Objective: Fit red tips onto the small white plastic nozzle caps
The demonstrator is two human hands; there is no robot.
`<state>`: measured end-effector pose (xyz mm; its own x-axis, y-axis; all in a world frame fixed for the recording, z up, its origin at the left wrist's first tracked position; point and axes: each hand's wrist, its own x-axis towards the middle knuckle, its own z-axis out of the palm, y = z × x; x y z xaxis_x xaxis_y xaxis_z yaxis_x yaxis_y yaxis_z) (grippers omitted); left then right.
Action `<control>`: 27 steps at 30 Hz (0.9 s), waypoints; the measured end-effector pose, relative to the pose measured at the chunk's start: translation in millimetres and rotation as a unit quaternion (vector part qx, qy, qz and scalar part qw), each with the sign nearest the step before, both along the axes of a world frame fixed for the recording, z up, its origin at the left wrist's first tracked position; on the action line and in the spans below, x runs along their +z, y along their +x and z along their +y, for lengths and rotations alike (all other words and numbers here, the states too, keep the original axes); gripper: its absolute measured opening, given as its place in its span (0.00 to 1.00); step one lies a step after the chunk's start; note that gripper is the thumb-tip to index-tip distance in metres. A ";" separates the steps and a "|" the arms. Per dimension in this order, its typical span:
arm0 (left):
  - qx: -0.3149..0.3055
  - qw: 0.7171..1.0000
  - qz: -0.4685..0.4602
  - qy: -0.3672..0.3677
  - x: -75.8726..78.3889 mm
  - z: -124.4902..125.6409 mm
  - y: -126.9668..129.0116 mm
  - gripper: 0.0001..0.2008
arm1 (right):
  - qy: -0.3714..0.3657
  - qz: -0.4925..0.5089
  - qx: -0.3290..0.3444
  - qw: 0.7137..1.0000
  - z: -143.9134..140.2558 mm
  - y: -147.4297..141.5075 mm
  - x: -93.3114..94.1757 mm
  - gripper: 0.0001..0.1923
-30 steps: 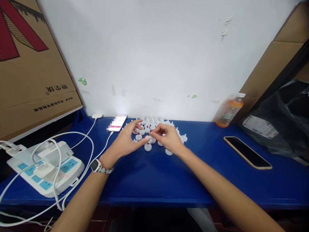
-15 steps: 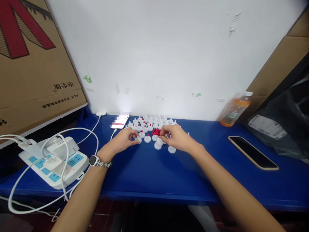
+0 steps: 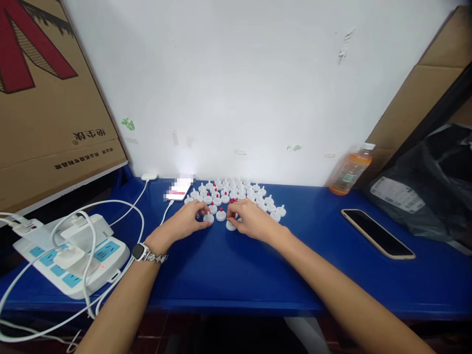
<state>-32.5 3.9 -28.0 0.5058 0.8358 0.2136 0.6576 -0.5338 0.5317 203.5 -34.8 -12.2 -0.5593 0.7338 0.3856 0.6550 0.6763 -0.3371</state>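
Makeshift indoor work corner; blue table (image 3: pixel 228 275), scuffed white wall (image 3: pixel 236 88), cardboard box (image 3: pixel 47 115), power strip (image 3: pixel 96 270)

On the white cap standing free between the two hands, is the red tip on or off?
On: the red tip shows atop the white cap, which stands upright between the left hand and the right hand.

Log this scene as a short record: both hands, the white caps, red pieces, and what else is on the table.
Left hand: fingers at a white cap; grip unclear
Right hand: fingertips at another white cap; grip unclear
Between hands: red-tipped cap, upright
Behind: more white caps, several red-tipped; red pieces, partly hidden
Table: blue
Left side: lit phone, power strip
Right side: dark-screened phone, bottle
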 end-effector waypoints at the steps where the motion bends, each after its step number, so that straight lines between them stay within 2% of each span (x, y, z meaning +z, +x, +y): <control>1: 0.001 1.000 0.000 -0.004 0.5 -0.3 0.2 0.20 | 0.006 -0.014 -0.009 1.000 1.1 2.7 0.0 0.08; 5: 0.013 1.000 0.011 -0.023 4.8 -4.2 2.8 0.20 | -0.002 -0.018 -0.045 0.999 6.2 14.1 0.7 0.01; 10: -0.015 1.000 0.000 -0.026 16.2 -14.5 9.3 0.17 | 0.019 -0.036 -0.102 0.994 15.5 10.1 5.6 0.06; 13: -0.038 0.999 -0.012 -0.014 20.1 -18.7 10.2 0.15 | 0.026 -0.095 -0.089 0.991 25.7 -2.9 8.4 0.07; 17: -0.038 0.997 0.006 -0.068 17.8 -17.9 5.9 0.16 | 0.021 -0.136 -0.065 0.988 44.1 -25.8 6.6 0.07; 20: -0.037 0.995 0.017 -0.093 14.8 -16.0 4.8 0.16 | 0.021 -0.124 -0.066 0.990 55.3 -35.7 5.5 0.08; 24: -0.023 0.997 0.025 -0.075 11.4 -15.0 9.8 0.18 | 0.005 -0.082 -0.094 0.992 54.9 -24.4 10.4 0.08; 27: -0.018 0.998 0.041 -0.047 7.8 -13.9 12.9 0.19 | -0.014 -0.086 -0.112 0.990 45.6 -6.7 14.4 0.05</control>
